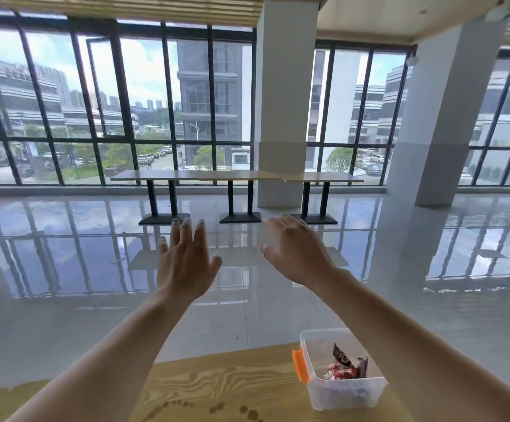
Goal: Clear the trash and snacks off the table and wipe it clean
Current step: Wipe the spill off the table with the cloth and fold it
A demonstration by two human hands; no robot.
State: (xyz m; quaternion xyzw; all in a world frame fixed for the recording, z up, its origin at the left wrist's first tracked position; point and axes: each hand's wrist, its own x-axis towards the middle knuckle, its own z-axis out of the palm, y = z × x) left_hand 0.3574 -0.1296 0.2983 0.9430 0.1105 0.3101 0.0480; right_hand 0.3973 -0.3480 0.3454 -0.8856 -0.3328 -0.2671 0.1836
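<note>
My left hand (183, 263) and my right hand (296, 254) are stretched out in front of me, raised well above the floor beyond the table, fingers spread and holding nothing. The light wooden table (217, 388) shows only along the bottom edge of the view. On it, under my right forearm, stands a clear plastic box (345, 394) with an orange clasp. Inside the box lie snack packets (343, 367) in red and dark wrappers. Dark wet-looking spots (217, 408) mark the tabletop near the front.
Glossy tiled floor (64, 269) lies past the table. A row of wooden tables on black pedestals (235, 176) stands by the tall windows. Two white pillars (281, 117) rise at centre and right.
</note>
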